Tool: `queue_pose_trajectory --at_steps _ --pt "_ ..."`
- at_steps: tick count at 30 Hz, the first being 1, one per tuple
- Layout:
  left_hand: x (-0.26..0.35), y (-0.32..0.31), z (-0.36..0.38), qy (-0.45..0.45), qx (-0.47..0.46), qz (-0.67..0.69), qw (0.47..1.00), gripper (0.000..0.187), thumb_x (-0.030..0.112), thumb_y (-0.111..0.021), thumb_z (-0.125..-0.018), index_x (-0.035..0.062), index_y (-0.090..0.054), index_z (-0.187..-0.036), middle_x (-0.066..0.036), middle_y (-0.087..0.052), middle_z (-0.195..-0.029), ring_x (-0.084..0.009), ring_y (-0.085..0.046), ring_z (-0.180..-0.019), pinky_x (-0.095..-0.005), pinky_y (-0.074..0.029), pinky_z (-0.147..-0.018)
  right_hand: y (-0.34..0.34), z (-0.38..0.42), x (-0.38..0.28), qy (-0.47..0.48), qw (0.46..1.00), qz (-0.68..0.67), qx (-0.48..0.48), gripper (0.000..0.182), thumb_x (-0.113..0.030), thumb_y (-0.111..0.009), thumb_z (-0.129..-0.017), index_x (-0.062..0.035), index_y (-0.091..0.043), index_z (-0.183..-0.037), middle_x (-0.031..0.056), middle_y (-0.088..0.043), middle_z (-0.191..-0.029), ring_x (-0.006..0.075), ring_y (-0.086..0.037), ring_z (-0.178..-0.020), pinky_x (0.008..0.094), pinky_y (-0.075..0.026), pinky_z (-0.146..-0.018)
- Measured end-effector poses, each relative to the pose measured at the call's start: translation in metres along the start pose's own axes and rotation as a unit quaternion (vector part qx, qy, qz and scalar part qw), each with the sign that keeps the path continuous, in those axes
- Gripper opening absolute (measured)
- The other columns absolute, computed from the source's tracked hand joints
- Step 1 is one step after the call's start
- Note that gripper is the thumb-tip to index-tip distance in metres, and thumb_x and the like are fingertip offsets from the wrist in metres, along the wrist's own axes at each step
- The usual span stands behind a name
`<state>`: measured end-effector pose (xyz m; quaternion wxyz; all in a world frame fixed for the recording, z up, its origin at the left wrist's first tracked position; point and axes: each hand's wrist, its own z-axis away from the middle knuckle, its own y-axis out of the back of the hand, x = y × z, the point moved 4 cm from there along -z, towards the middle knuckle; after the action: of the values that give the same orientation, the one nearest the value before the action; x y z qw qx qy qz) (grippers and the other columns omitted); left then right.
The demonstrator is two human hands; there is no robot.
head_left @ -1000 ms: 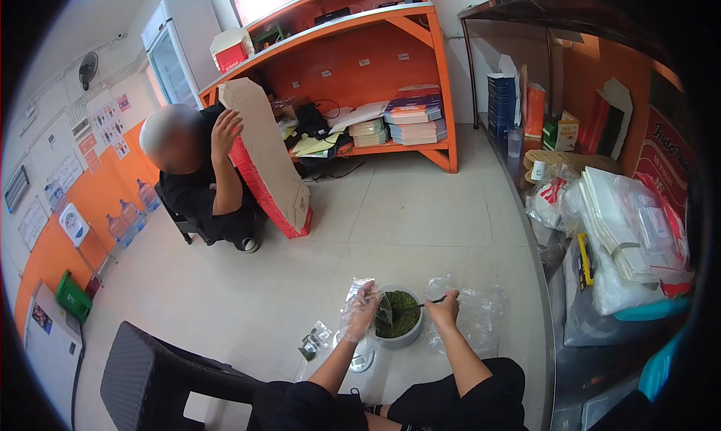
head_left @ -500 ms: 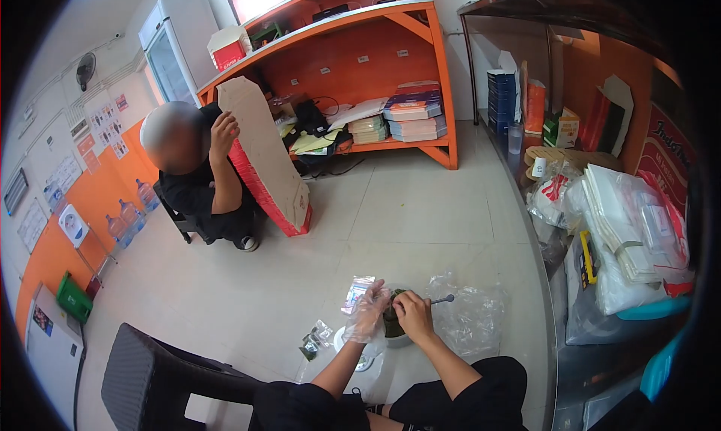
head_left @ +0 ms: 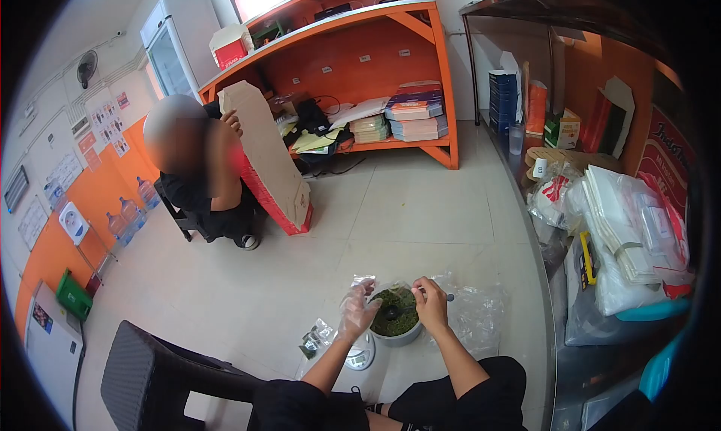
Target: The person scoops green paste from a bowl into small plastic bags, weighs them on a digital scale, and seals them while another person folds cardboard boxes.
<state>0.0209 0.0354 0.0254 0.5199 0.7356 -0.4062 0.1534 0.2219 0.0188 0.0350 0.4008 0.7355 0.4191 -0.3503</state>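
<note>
Beside the left rim of a grey bowl [head_left: 396, 341], my left hand [head_left: 356, 312] wears a clear plastic glove; its fingers are open and hold nothing I can see. My bare right hand [head_left: 430, 305] is closed in a pinch over the bowl's right edge. What sits at its fingertips is hard to make out, though something translucent shows there. Chopped green flakes [head_left: 396, 324] lie in the bowl around a dark round centre. A white scale [head_left: 361, 354] stands on the floor left of the bowl. Small clear packets [head_left: 312, 341], at least one with green contents, lie farther left.
Crumpled clear plastic [head_left: 477, 318] and a grey handle tip [head_left: 450, 297] are right of the bowl. A dark stool [head_left: 165, 363] stands at lower left. Another person [head_left: 199, 168] sits ahead, holding a tall stack of flattened cardboard [head_left: 266, 161]. A metal shelf with bags [head_left: 616, 221] lines the right.
My hands have drawn apart from over the bowl, left hand leftward and right hand rightward, uncovering the green flakes. The other person's head and raised hand have shifted slightly.
</note>
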Motion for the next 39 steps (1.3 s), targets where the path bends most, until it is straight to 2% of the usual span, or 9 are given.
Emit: queue_pose_trajectory --at_steps 3,10,16,18,20,25,33,37,39 --pt "0.033 0.003 -0.01 -0.126 -0.031 -0.209 0.969 0.055 0.012 -0.073 -0.074 0.0027 -0.049 -0.123 -0.019 -0.058 -0.111 -0.0334 -0.059 -0.099 -0.0402 -0.048 -0.086 0.005 -0.003 -0.005 -0.019 0.999 -0.005 0.025 0.007 -0.002 -0.061 -0.085 -0.0019 -0.055 -0.089 0.0109 -0.063 -0.083 0.0257 -0.066 -0.076 0.0345 -0.051 -0.065" --pt "0.035 -0.001 -0.021 -0.108 -0.052 -0.156 0.98 0.055 0.013 -0.073 -0.072 0.0005 -0.052 -0.122 -0.021 -0.059 -0.11 -0.0368 -0.06 -0.097 -0.0412 -0.049 -0.085 -0.006 0.003 0.001 -0.092 0.99 -0.076 0.07 0.006 -0.003 -0.061 -0.086 -0.0026 -0.055 -0.088 0.0105 -0.065 -0.08 0.0244 -0.068 -0.075 0.0319 -0.053 -0.064" --pt "0.018 -0.001 -0.023 -0.079 -0.055 -0.166 0.981 0.044 0.016 -0.074 -0.075 0.0012 -0.059 -0.114 -0.018 -0.064 -0.101 -0.0328 -0.063 -0.094 -0.0392 -0.051 -0.083 -0.022 0.012 0.021 -0.093 0.995 -0.005 0.028 0.005 -0.004 -0.06 -0.089 -0.002 -0.055 -0.088 0.0101 -0.067 -0.081 0.0214 -0.071 -0.076 0.0307 -0.055 -0.061" --pt "-0.002 0.001 -0.023 0.077 -0.112 0.08 0.987 0.035 0.018 -0.07 -0.082 0.002 -0.061 -0.113 -0.014 -0.066 -0.103 -0.0248 -0.064 -0.097 -0.0341 -0.05 -0.085 -0.021 0.009 0.027 -0.148 0.984 -0.103 0.01 0.004 -0.004 -0.058 -0.09 -0.0021 -0.055 -0.09 0.0101 -0.066 -0.085 0.0216 -0.07 -0.078 0.0299 -0.056 -0.062" --pt "-0.009 0.0 -0.022 0.099 -0.099 0.146 0.979 0.033 0.019 -0.067 -0.086 0.0021 -0.061 -0.114 -0.012 -0.066 -0.105 -0.0214 -0.064 -0.098 -0.0325 -0.05 -0.086 -0.023 0.007 0.03 -0.212 0.948 -0.234 -0.025 0.005 -0.006 -0.054 -0.094 -0.0022 -0.052 -0.096 0.0104 -0.065 -0.095 0.0225 -0.069 -0.085 0.0287 -0.059 -0.065" --pt "0.001 0.002 -0.017 0.118 -0.053 0.302 0.944 0.028 0.022 -0.063 -0.092 0.0025 -0.063 -0.112 -0.01 -0.067 -0.105 -0.0164 -0.063 -0.098 -0.0307 -0.049 -0.086 -0.036 0.016 0.041 -0.171 0.944 -0.282 -0.017 0.006 -0.007 -0.053 -0.095 -0.0022 -0.05 -0.097 0.011 -0.063 -0.099 0.0223 -0.067 -0.091 0.0304 -0.059 -0.067" --pt "-0.008 -0.003 -0.018 0.093 -0.03 0.212 0.972 0.016 0.017 -0.061 -0.094 0.0023 -0.062 -0.1 -0.005 -0.066 -0.095 -0.0107 -0.061 -0.088 -0.0269 -0.049 -0.078 -0.037 0.011 0.026 -0.192 0.909 -0.366 -0.053 0.006 -0.007 -0.053 -0.095 -0.003 -0.05 -0.099 0.01 -0.062 -0.1 0.0209 -0.066 -0.092 0.031 -0.059 -0.072" --pt "0.0 -0.003 -0.021 0.075 0.011 0.2 0.977 0.017 0.02 -0.061 -0.094 0.0028 -0.062 -0.096 -0.007 -0.066 -0.092 -0.0134 -0.062 -0.084 -0.0289 -0.05 -0.074 -0.036 0.013 0.021 -0.141 0.955 -0.246 -0.091 0.018 -0.005 -0.057 -0.091 -0.0054 -0.052 -0.108 0.0098 -0.06 -0.106 0.0204 -0.064 -0.095 0.0304 -0.056 -0.073" --pt "0.011 0.007 -0.022 -0.013 0.054 0.06 0.997 0.019 0.022 -0.061 -0.093 0.0031 -0.061 -0.096 -0.009 -0.065 -0.09 -0.0172 -0.063 -0.082 -0.0306 -0.05 -0.074 -0.039 0.013 0.024 -0.129 0.973 -0.173 -0.087 0.027 -0.003 -0.059 -0.088 -0.0064 -0.052 -0.114 0.0113 -0.058 -0.113 0.0212 -0.061 -0.102 0.0304 -0.055 -0.073"
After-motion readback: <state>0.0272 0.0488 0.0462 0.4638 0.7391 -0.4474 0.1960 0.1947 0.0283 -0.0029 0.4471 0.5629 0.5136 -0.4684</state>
